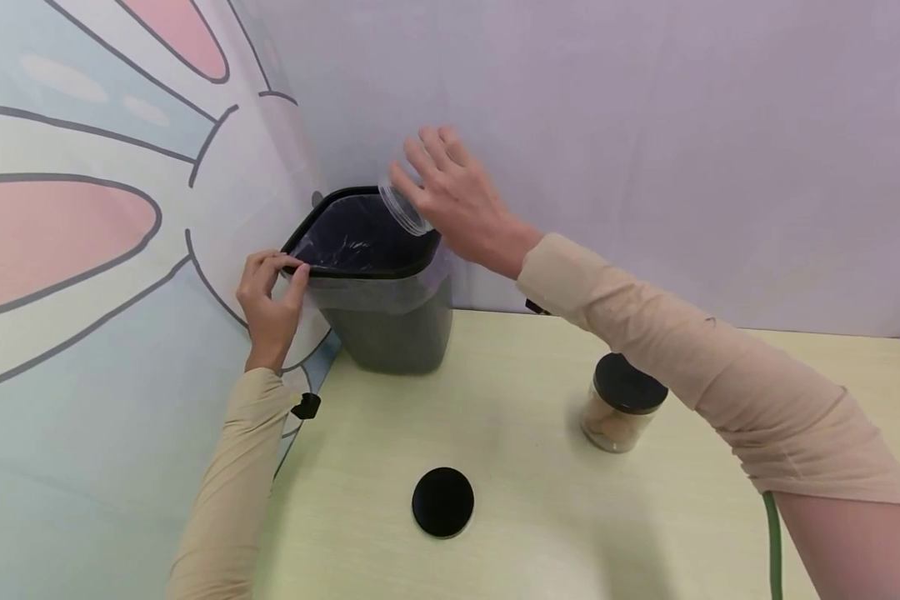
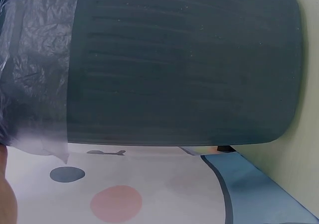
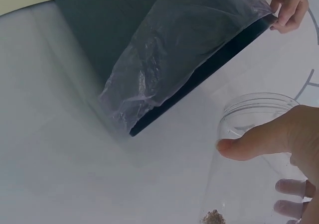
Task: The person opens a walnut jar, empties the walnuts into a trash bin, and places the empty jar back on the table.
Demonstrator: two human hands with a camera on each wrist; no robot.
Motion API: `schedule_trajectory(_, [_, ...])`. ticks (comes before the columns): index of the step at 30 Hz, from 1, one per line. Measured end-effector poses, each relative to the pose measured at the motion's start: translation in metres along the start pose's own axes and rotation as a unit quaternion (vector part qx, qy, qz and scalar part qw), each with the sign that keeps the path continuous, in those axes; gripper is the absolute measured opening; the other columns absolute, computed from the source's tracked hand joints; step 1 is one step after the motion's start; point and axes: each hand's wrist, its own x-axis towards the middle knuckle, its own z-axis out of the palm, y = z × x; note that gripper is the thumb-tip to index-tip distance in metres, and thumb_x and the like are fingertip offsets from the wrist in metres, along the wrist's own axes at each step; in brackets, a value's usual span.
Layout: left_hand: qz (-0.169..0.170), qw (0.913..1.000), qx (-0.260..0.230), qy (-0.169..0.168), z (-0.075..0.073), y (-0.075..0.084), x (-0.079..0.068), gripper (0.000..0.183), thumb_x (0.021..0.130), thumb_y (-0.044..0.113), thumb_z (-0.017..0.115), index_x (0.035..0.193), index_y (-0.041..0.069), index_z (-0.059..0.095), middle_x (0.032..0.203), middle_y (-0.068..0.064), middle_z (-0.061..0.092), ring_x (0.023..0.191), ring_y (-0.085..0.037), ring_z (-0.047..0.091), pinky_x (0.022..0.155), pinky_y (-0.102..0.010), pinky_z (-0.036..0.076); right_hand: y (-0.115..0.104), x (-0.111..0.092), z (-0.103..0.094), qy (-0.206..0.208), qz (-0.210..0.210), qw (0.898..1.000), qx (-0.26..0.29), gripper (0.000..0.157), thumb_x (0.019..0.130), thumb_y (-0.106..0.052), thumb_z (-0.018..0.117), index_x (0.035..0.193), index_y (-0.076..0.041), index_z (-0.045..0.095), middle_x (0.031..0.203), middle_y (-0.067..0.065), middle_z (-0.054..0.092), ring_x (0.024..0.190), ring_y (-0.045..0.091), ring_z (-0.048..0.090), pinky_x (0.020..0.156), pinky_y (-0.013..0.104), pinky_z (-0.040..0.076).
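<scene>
The right hand grips a clear jar, its mouth tilted toward the bin just beside that grip; crumbs lie deep inside. The left hand pinches the bin's rim. Steadying that rim and tipping the jar steeper should drop the crumbs cleanly.

in the head view, the jar at eleven o'clock is colourless, the bin grey with a black rim, the lid at six black, the tabletop pale yellow; grey-lined pink, white and blue shapes pattern the backdrop at nine.
</scene>
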Motion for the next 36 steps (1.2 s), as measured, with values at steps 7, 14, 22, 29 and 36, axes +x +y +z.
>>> schedule_trajectory(7, [0.007,0.9999,0.010,-0.003,0.000,-0.001,0.000,0.012,0.084,-0.002,0.066,0.088,-0.013,0.064,0.099,-0.024,0.053,0.094,-0.022,0.052,0.086,-0.030,0.045,-0.009,0.003,0.004,0.021,-0.046,0.998,-0.049,0.042,0.089,0.000,0.046,0.131,-0.004,0.052,0.127,0.024,0.050,0.123,0.042,0.041,0.107,0.048,0.024])
schedule_trajectory(14, [0.012,0.9998,0.013,-0.006,0.002,-0.002,0.000,0.011,0.084,-0.002,0.065,0.087,-0.012,0.065,0.100,-0.028,0.054,0.096,-0.026,0.051,0.086,-0.032,0.043,-0.019,0.004,0.009,0.012,-0.075,0.995,-0.066,0.041,0.091,0.000,0.047,0.131,-0.004,0.052,0.129,0.023,0.050,0.121,0.042,0.041,0.107,0.046,0.024])
schedule_trajectory(22, [0.012,0.9998,0.000,-0.014,0.006,-0.001,0.003,0.011,0.084,-0.003,0.064,0.087,-0.013,0.064,0.100,-0.028,0.053,0.097,-0.027,0.052,0.091,-0.029,0.044,-0.020,0.001,0.012,0.004,-0.050,0.998,-0.039,0.039,0.090,0.001,0.046,0.129,-0.002,0.053,0.126,0.023,0.050,0.120,0.040,0.041,0.108,0.046,0.024])
schedule_trajectory(29, [0.001,0.9999,0.006,-0.010,0.011,-0.001,0.004,0.011,0.084,-0.002,0.065,0.086,-0.012,0.064,0.100,-0.026,0.053,0.096,-0.023,0.052,0.089,-0.028,0.043,-0.014,-0.004,0.010,0.003,-0.002,1.000,0.009,0.044,0.085,0.002,0.047,0.128,-0.004,0.053,0.122,0.020,0.051,0.116,0.038,0.041,0.105,0.047,0.025])
schedule_trajectory(36, [0.006,1.0000,0.002,-0.006,0.011,-0.006,0.007,0.010,0.084,-0.003,0.065,0.086,-0.013,0.064,0.099,-0.028,0.053,0.096,-0.026,0.052,0.090,-0.028,0.043,-0.011,-0.013,0.003,-0.030,0.066,0.995,0.070,0.062,0.069,-0.003,0.059,0.130,-0.006,0.049,0.121,0.019,0.049,0.112,0.037,0.040,0.097,0.051,0.027])
